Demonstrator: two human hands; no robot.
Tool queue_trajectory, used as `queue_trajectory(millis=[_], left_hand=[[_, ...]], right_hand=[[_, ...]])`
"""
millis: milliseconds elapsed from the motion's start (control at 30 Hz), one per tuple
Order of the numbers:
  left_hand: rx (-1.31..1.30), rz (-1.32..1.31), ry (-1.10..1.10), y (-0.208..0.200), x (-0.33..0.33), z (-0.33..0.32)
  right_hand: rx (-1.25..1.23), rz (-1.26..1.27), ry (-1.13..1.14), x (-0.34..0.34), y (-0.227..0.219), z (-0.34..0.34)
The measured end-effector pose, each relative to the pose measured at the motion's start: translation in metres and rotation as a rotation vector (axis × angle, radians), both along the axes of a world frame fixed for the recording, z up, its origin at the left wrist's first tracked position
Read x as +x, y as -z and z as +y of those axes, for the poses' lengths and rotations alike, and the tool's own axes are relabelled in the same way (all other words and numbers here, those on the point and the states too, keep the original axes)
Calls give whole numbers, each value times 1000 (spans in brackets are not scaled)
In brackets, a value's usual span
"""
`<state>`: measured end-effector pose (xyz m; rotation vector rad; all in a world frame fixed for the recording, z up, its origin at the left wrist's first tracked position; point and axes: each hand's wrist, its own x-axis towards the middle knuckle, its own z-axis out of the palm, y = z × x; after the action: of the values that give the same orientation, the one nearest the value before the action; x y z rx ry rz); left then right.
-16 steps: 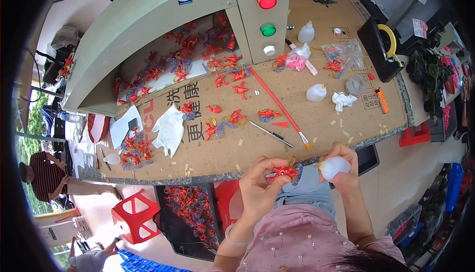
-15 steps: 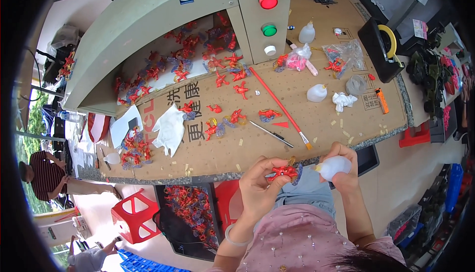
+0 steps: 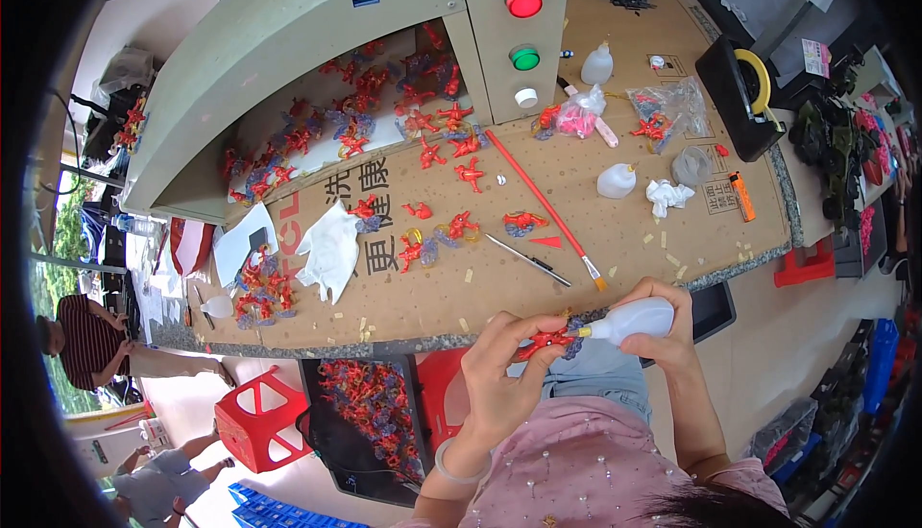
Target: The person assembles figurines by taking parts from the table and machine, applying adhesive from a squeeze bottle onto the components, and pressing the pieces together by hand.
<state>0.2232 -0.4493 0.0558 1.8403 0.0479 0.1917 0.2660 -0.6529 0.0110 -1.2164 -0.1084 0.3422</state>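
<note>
Just off the table's front edge, my left hand (image 3: 507, 367) pinches a small red and purple plastic figurine (image 3: 544, 343) between thumb and fingers. My right hand (image 3: 665, 328) is wrapped round a white squeeze bottle (image 3: 636, 320), tilted on its side. Its yellowish nozzle tip points left and meets the figurine, near the purple part; whether any liquid comes out is too small to tell. On the table ahead lie a red-handled paintbrush (image 3: 547, 204), a pen (image 3: 528, 260) and more loose figurines (image 3: 523, 224).
A grey arched machine (image 3: 192, 115) with red and green buttons stands at the back, figurines inside. Further squeeze bottles (image 3: 616, 180), a white glove (image 3: 329, 252), an orange cutter (image 3: 742, 196) and a tape dispenser (image 3: 740, 96) rest on the cardboard-covered table. A figurine-filled black tray (image 3: 370, 422) sits below left.
My right hand has tipped the squeeze bottle and brought its nozzle left onto the figurine. The left hand stays nearly in place, turning the figurine slightly. A person at lower left has shifted.
</note>
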Motion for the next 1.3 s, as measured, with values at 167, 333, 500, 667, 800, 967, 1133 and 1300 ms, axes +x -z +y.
queue_trajectory(millis=[167,333,500,667,800,967,1133,1300], left_hand=[[60,-55,-6,-2,0,-3],[40,-36,-8,0,-2,-4],[32,-34,-9,-1,-1,-4],[92,-23,43,-3,-2,-1],[160,-51,25,-5,-1,-3],[318,-68,-6,-7,0,-3],[311,-91,-1,-6,1,-3],[238,-66,-11,0,0,2]], right_hand=[[-14,-12,-13,1,0,0],[-16,-13,-26,1,-2,0],[-21,-37,-30,2,-2,-1],[-72,-71,-25,1,-6,-1],[-284,-274,32,-1,-22,2],[-510,-501,93,-6,-39,8],[-582,-638,111,-5,-45,10],[-366,-468,133,-1,-25,-11]])
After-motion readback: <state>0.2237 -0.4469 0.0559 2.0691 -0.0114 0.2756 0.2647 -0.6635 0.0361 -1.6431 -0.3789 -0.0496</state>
